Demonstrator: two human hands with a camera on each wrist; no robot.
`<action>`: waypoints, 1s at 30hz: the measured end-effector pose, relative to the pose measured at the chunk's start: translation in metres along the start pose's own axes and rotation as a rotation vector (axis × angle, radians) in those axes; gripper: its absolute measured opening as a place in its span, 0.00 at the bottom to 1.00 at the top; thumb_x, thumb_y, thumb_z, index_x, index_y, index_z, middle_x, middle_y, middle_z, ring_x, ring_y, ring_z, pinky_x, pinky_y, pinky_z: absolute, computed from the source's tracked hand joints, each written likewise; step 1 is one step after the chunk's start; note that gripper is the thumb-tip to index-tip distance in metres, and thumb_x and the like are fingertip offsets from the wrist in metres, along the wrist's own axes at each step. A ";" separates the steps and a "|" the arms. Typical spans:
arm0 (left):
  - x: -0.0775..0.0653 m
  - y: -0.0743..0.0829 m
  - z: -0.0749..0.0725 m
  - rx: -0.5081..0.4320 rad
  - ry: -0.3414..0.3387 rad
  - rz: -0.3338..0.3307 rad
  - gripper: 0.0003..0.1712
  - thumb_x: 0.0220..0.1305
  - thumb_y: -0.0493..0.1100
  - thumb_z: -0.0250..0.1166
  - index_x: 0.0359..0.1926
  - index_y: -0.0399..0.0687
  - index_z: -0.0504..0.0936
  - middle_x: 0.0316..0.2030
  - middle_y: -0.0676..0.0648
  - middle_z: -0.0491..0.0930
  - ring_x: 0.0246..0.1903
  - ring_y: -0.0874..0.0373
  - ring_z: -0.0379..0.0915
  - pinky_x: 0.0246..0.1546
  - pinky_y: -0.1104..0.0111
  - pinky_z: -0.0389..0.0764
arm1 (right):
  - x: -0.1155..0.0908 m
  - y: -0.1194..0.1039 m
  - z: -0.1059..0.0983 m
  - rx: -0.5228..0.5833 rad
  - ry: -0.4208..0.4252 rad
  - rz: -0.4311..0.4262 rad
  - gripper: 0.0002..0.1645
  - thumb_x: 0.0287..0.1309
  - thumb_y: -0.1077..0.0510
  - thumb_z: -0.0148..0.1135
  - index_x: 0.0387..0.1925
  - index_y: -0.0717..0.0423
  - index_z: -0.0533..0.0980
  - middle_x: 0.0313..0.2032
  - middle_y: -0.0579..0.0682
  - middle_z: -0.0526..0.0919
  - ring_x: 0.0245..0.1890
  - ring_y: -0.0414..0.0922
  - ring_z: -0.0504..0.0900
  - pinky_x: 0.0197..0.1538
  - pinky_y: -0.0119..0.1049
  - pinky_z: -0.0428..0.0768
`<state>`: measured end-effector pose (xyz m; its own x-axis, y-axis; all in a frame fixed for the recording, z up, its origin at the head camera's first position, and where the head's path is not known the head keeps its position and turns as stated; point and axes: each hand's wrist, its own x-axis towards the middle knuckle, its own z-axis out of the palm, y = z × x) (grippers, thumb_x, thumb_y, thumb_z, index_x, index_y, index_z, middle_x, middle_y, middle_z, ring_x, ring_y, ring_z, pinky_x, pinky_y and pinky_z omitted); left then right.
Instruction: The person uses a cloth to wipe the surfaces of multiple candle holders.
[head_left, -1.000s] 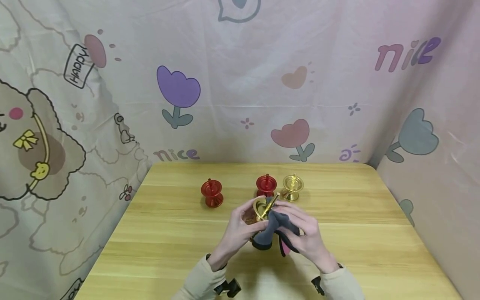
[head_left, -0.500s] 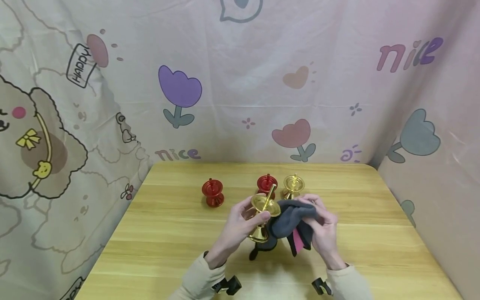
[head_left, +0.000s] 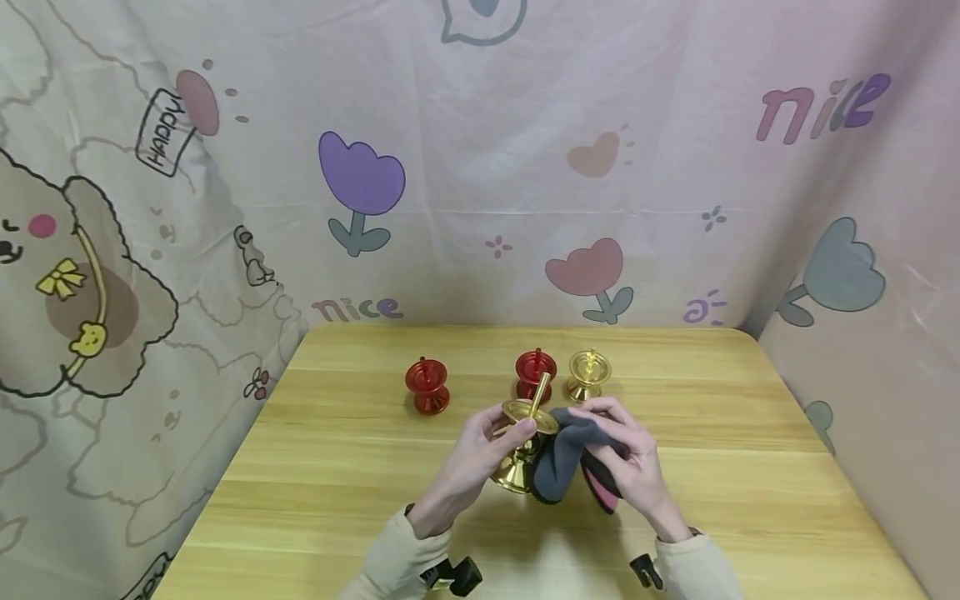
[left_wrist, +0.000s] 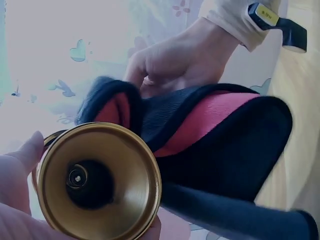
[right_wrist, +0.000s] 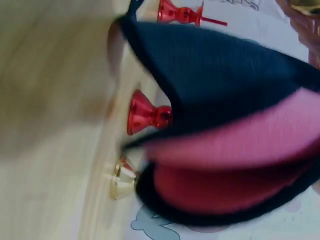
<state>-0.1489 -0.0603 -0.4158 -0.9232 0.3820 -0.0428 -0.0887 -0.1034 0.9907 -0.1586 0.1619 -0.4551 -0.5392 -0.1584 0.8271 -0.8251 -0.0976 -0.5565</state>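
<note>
Printed fabric backdrop point(head_left: 465, 150) stands behind and at both sides of a light wood-grain tabletop point(head_left: 330, 483). Above the tabletop, the left hand point(head_left: 480, 446) is closed around the upper part of a gold stand point(head_left: 514, 472), thumb on the near side, just below the dish. The stand is tilted, its spike pointing up and slightly right in the head view; its hollow base (a flared bell with a dark recess) faces the left wrist camera. The right hand point(head_left: 632, 457) pinches a folded cloth point(head_left: 557, 467), gray on one side and pink on the other, with black edging. The cloth lies against or just beside the stand; contact cannot be confirmed from these angles.

Toward the far edge, three similar stands rest upright: a left red stand point(head_left: 428, 387), then, well apart from it, a middle red stand point(head_left: 536, 367) with a second gold stand point(head_left: 588, 373) just beside it.

The held spike partly covers the middle red stand. Both forearms are cut off at the lower frame edge. In the right wrist view, the cloth is blurred and covers much of the scene.
</note>
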 end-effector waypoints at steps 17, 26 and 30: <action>-0.002 -0.003 0.006 -0.057 0.004 -0.050 0.16 0.72 0.50 0.63 0.47 0.41 0.77 0.32 0.56 0.74 0.21 0.68 0.62 0.20 0.78 0.66 | 0.008 -0.003 0.027 -0.161 0.304 -0.282 0.08 0.56 0.80 0.59 0.36 0.81 0.82 0.44 0.66 0.86 0.49 0.52 0.85 0.59 0.35 0.82; -0.006 -0.003 0.009 -0.143 -0.036 -0.104 0.16 0.72 0.54 0.62 0.39 0.46 0.75 0.28 0.56 0.68 0.19 0.67 0.58 0.18 0.79 0.62 | 0.010 -0.006 0.033 -0.208 0.399 -0.365 0.06 0.54 0.80 0.59 0.33 0.83 0.81 0.40 0.69 0.86 0.45 0.56 0.86 0.57 0.37 0.84; -0.005 -0.003 0.009 -0.148 -0.019 -0.097 0.13 0.72 0.53 0.61 0.37 0.49 0.74 0.28 0.57 0.65 0.19 0.67 0.58 0.18 0.79 0.62 | 0.008 -0.004 0.032 -0.160 0.312 -0.369 0.07 0.55 0.79 0.59 0.35 0.83 0.81 0.42 0.69 0.85 0.47 0.56 0.85 0.59 0.38 0.82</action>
<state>-0.1402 -0.0535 -0.4174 -0.9003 0.4142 -0.1337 -0.2327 -0.1984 0.9521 -0.1540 0.1293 -0.4482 -0.2119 0.1613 0.9639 -0.9724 0.0638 -0.2245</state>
